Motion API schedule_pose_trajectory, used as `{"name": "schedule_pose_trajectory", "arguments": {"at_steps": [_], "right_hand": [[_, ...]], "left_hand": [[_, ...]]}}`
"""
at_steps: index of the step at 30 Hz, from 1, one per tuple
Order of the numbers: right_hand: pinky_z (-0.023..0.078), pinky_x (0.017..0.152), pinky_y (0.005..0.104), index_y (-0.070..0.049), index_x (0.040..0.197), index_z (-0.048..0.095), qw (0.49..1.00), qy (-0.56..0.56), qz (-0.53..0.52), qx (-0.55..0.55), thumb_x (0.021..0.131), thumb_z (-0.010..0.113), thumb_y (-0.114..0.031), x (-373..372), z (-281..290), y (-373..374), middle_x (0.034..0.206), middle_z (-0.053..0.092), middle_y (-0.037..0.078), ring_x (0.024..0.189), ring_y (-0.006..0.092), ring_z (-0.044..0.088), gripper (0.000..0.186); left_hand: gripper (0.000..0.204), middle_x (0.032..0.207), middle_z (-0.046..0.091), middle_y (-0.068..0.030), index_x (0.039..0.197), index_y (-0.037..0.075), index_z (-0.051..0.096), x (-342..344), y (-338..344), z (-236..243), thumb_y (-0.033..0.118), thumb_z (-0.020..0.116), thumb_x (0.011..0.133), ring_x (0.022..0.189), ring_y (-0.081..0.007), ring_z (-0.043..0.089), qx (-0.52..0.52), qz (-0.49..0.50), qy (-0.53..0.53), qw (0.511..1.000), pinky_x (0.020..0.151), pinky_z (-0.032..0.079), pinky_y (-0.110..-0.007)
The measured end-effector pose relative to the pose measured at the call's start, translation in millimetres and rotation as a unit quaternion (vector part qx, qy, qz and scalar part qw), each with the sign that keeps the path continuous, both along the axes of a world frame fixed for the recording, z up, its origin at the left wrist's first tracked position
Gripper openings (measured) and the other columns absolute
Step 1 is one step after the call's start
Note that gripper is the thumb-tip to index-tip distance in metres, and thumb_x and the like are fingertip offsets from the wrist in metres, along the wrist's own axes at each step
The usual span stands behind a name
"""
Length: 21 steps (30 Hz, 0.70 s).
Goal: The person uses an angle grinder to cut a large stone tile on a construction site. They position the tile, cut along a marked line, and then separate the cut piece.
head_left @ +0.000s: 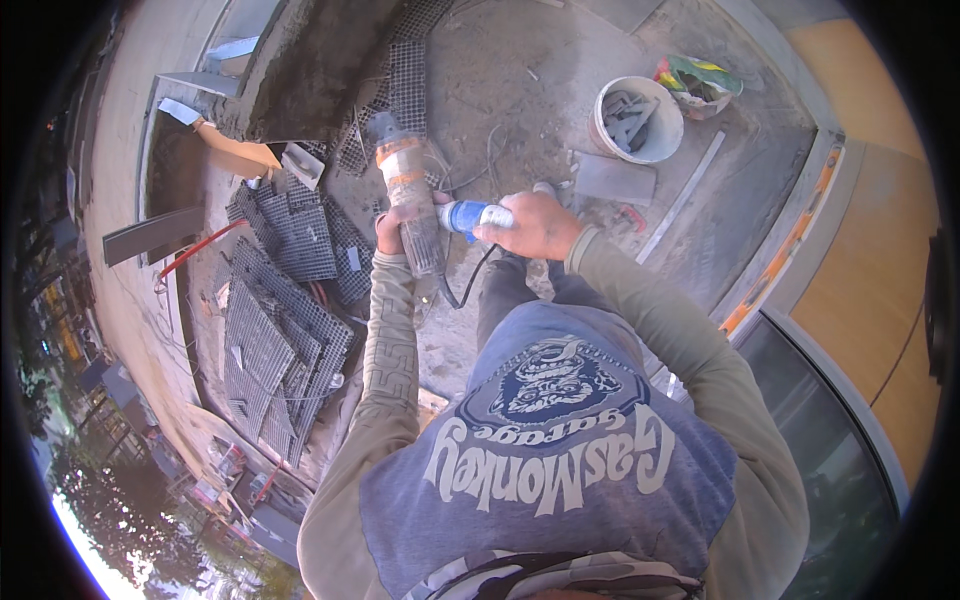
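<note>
My left hand (393, 228) is closed around a long, dusty power tool (410, 200) with orange and white tape near its upper end and a grey top. My right hand (535, 228) grips a blue cylindrical piece (462, 215) wrapped in white at one end, held crosswise beside the tool. A black cable (460, 290) loops down below them; whether it leaves the tool or the blue piece is unclear. My legs show beneath, over the dusty floor.
Stacks of gridded tile sheets (285, 340) lie at left, near a red bar (200, 245) and grey boards (150, 230). At right are a white bucket of grey scraps (610, 125), a bag (700, 85), a grey tile (612, 182), a long white strip (680, 195) and a wall (855, 250).
</note>
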State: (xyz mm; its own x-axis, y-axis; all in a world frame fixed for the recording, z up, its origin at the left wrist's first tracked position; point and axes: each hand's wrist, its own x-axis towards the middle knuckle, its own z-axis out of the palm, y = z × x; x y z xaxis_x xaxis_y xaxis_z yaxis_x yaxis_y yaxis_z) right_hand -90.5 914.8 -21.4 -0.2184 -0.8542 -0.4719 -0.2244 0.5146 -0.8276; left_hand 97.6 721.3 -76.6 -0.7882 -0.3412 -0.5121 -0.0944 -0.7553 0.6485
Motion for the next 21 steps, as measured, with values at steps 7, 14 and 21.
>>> {"name": "schedule_pose_trajectory", "arguments": {"at_steps": [7,14,21], "right_hand": [[0.054,0.075,0.0502,0.004,0.096,0.067,0.994,0.085,-0.048,-0.051,0.086,0.073,-0.04,33.2,-6.3,10.1,0.086,0.07,0.028,0.084,0.0447,0.07,0.045],[0.056,0.079,0.0524,0.004,0.099,0.068,0.992,0.115,-0.043,0.027,0.084,0.074,-0.038,35.1,8.2,-7.5,0.088,0.072,0.027,0.086,0.0449,0.071,0.044],[0.057,0.081,0.0502,0.004,0.1,0.068,0.992,0.109,-0.034,0.061,0.083,0.073,-0.037,41.4,2.1,-10.6,0.092,0.073,0.027,0.089,0.0438,0.072,0.044]], "left_hand": [[0.061,0.096,0.067,-0.0194,0.121,-0.005,0.052,-18.3,-0.7,-27.7,0.037,0.065,0.08,0.078,-0.0327,0.066,0.098,0.176,0.067,0.977,0.081,0.057,-0.045],[0.062,0.094,0.066,-0.0187,0.121,-0.006,0.05,-10.3,-5.1,-58.2,0.039,0.065,0.081,0.074,-0.0305,0.065,0.102,0.213,0.071,0.969,0.069,0.057,-0.04],[0.061,0.093,0.066,-0.018,0.118,-0.005,0.05,-7.2,-6.3,-58.3,0.041,0.065,0.081,0.074,-0.0284,0.064,0.07,0.18,0.011,0.981,0.067,0.056,-0.037]]}}
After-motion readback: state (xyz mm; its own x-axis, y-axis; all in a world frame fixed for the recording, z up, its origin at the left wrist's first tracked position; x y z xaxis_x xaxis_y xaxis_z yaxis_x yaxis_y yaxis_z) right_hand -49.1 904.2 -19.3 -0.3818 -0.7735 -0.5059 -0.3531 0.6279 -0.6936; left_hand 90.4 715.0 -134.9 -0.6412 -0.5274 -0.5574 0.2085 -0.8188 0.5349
